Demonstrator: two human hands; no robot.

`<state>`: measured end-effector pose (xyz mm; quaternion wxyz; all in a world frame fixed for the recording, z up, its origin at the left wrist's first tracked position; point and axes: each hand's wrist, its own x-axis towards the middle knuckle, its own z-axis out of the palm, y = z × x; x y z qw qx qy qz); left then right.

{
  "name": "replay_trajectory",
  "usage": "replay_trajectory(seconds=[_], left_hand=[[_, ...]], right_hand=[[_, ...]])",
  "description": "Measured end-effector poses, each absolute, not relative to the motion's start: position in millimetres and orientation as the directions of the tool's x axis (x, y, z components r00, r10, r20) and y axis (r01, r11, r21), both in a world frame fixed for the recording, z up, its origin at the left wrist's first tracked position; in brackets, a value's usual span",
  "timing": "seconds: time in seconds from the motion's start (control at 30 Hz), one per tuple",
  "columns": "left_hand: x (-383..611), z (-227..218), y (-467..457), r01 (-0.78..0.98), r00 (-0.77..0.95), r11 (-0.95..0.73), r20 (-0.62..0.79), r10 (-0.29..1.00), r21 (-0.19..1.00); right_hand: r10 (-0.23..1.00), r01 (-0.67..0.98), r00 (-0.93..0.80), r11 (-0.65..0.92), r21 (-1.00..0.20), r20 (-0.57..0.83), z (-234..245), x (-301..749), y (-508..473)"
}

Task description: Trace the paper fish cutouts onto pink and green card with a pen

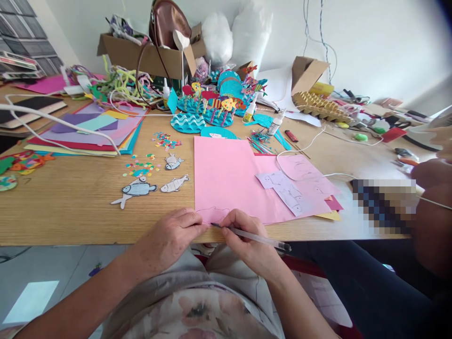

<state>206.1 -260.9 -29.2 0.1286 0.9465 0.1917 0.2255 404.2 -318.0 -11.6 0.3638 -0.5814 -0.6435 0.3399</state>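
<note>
My right hand (245, 238) grips a gel pen (259, 237) with a clear barrel, its tip down on the pink paper (222, 174) close to the table's front edge. A thin fish outline (214, 209) is drawn there, partly covered by my fingers. On the lower left corner of the paper lies my left hand (173, 235), fingers pressed together and holding the sheet. Left of the paper are grey-and-white fish cutouts: a slim one (174, 183), a small one (173, 162) and a bluish one (139, 188) overlapping another.
To the right, lilac paper pieces (287, 188) with drawn fish lie on more pink paper. Confetti dots (141, 167), coloured sheets (88, 127), blue sea-themed crafts (189, 123), glue bottles (276, 123) and a white cable (303, 149) are around. Another person's hand (436, 216) is at right.
</note>
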Motion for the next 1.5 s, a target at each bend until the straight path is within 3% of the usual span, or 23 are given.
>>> replay_trajectory(seconds=[0.5,0.7,0.9,1.5], left_hand=[[205.7,-29.5,-261.1,0.312,0.816,-0.896,0.393,0.423,0.317],[206.3,-29.2,-260.6,0.314,0.812,-0.894,0.397,0.428,0.320],[206.1,-32.0,-260.6,0.309,0.807,-0.890,0.402,0.432,0.336],[206.0,-29.0,-261.4,0.304,0.823,-0.885,0.370,0.430,0.352]], right_hand=[[0.994,0.520,-0.054,0.113,-0.847,0.099,-11.7,407.1,-317.4],[0.997,0.405,-0.023,0.081,-0.911,0.078,-11.7,408.7,-321.2],[0.988,0.483,-0.084,0.153,-0.862,0.129,-15.5,406.9,-323.2],[0.987,0.480,-0.109,0.155,-0.864,0.117,-14.9,405.5,-322.1]])
